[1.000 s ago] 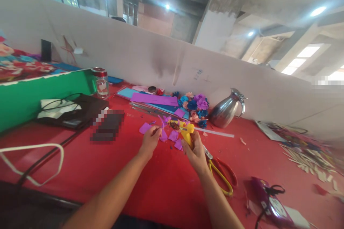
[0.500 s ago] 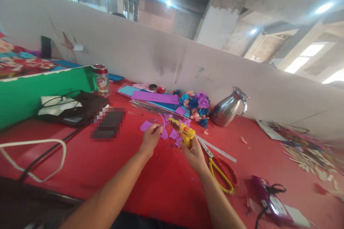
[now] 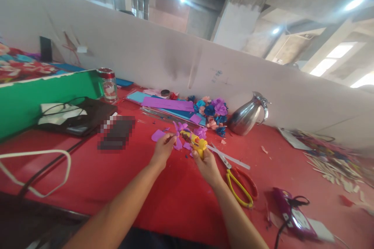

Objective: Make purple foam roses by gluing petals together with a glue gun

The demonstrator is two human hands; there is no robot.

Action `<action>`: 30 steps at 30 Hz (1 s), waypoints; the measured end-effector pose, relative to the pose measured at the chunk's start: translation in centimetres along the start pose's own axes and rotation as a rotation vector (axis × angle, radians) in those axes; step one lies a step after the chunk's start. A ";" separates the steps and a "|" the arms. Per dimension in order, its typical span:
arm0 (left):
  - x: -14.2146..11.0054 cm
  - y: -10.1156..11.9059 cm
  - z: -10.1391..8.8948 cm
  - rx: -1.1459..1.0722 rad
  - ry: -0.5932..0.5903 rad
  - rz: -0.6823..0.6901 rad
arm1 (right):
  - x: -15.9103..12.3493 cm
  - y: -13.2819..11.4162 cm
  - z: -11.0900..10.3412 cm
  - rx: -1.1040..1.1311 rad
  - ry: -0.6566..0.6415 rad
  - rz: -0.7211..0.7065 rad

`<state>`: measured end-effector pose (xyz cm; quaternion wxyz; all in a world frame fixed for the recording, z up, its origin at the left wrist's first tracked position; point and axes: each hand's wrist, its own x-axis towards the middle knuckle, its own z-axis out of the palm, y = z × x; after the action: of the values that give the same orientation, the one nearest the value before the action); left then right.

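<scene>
My left hand (image 3: 164, 148) is closed in a pinch on a purple paper flower (image 3: 180, 127), whose petals stick out beyond the fingertips. My right hand (image 3: 208, 165) is wrapped round a yellow glue gun (image 3: 199, 144). A long whitish glue stick (image 3: 230, 156) juts from the gun's back end. Its dark-stained nozzle points at the flower, close to my left fingers; whether they touch I cannot tell. Cut purple paper pieces (image 3: 157, 135) lie on the table around my hands. Scissors (image 3: 239, 188) with yellow and red handles lie beside my right wrist.
Paper flowers (image 3: 214, 111) are heaped behind my hands, next to purple paper strips (image 3: 168, 104). A steel jug (image 3: 247, 118) leans at the wall. To the left are a glass jar (image 3: 109, 89) and a dark bag (image 3: 87, 116); to the right, a purple device (image 3: 295, 214) with a cable.
The glue gun and its glue stick have shifted slightly left, nearer my left hand. The purple flower has turned, and more of its petals show. My left hand keeps its pinch.
</scene>
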<state>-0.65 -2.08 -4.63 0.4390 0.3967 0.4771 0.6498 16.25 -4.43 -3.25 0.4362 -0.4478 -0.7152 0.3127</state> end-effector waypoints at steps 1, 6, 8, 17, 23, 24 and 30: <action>0.0 0.0 0.0 0.004 0.001 -0.001 | 0.0 0.0 0.0 -0.007 -0.003 -0.005; 0.0 -0.1 0.0 0.007 0.001 0.006 | 0.1 -0.1 0.0 -0.017 0.013 -0.002; 0.0 -0.1 0.0 -0.001 0.003 0.011 | 0.1 -0.1 0.0 -0.037 0.013 0.010; -0.2 0.3 0.1 0.009 0.021 0.012 | 0.0 -0.2 -0.2 -0.048 -0.006 0.020; -0.2 0.2 0.0 0.026 0.013 0.017 | 0.0 -0.3 -0.2 -0.024 -0.011 0.043; -0.2 0.2 0.1 0.020 0.009 0.015 | 0.0 -0.3 -0.2 -0.026 -0.010 0.051; -0.2 0.2 0.0 0.014 0.029 0.018 | -0.1 -0.3 -0.2 -0.068 -0.009 0.065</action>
<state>-0.61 -2.32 -4.49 0.4234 0.3945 0.4842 0.6562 16.37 -4.60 -2.93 0.4071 -0.4841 -0.7122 0.3044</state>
